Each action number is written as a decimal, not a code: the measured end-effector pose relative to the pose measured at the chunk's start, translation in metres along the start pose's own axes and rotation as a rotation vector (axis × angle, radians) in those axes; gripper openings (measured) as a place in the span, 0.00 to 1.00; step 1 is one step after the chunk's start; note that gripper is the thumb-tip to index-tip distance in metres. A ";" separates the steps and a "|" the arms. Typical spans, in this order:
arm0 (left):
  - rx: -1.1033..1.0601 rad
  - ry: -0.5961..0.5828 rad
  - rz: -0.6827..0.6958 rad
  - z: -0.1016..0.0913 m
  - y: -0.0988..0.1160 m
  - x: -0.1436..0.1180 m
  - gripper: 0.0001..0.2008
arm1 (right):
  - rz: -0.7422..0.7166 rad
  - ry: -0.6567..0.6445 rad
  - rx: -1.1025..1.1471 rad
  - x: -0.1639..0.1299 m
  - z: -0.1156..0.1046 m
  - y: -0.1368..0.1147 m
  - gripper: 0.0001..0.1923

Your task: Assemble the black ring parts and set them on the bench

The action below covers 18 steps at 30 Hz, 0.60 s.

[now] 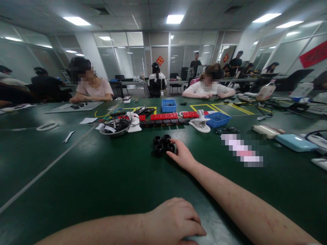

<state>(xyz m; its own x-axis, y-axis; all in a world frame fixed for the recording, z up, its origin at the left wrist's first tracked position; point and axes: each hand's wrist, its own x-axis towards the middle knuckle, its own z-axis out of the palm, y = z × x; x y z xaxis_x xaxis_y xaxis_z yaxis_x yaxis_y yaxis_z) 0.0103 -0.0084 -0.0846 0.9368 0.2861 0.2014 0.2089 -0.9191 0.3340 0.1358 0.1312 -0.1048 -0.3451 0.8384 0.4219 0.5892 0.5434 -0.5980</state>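
Note:
Several black, wheel-like round pieces (158, 147) stand close together on the green table. My right hand (182, 156) reaches them from the right, its thumb and forefinger around the nearest right-hand piece and touching it. What its other fingers do is hidden. Closer to me, my left hand (176, 217) rests low over the tabletop with nothing in it, fingers loosely bent and somewhat apart. Behind the black pieces runs a row of red blocks (163, 116), with dark blocks (166, 121) along its front.
A metal bowl (113, 132) of cables and parts stands left of a white clamp (134, 122). Another white clamp (200, 123) is beside a blue bin (218, 119). A wrench (68, 136) lies left. Eyeglasses (227, 130) and a light-blue case (296, 142) are right. People sit opposite.

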 end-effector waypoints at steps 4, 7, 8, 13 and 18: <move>-0.011 0.012 -0.011 0.000 0.000 0.001 0.14 | -0.016 0.016 -0.001 0.000 -0.002 -0.002 0.21; -0.008 0.018 -0.016 0.002 -0.002 0.001 0.14 | -0.023 0.041 -0.013 -0.001 -0.007 -0.005 0.20; -0.005 0.021 -0.021 0.002 -0.002 0.001 0.14 | -0.024 0.047 -0.019 -0.002 -0.008 -0.005 0.20; -0.007 0.012 -0.018 0.005 -0.005 0.001 0.14 | -0.043 0.005 -0.060 -0.002 -0.007 -0.005 0.16; -0.006 -0.017 -0.024 0.003 -0.006 0.001 0.16 | -0.050 0.016 -0.046 -0.001 -0.003 -0.002 0.19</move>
<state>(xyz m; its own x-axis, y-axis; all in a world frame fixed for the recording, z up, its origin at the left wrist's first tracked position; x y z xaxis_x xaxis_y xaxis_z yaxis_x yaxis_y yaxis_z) 0.0111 -0.0036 -0.0891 0.9360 0.3038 0.1776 0.2301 -0.9102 0.3443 0.1369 0.1293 -0.1019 -0.3632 0.8092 0.4618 0.6042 0.5818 -0.5444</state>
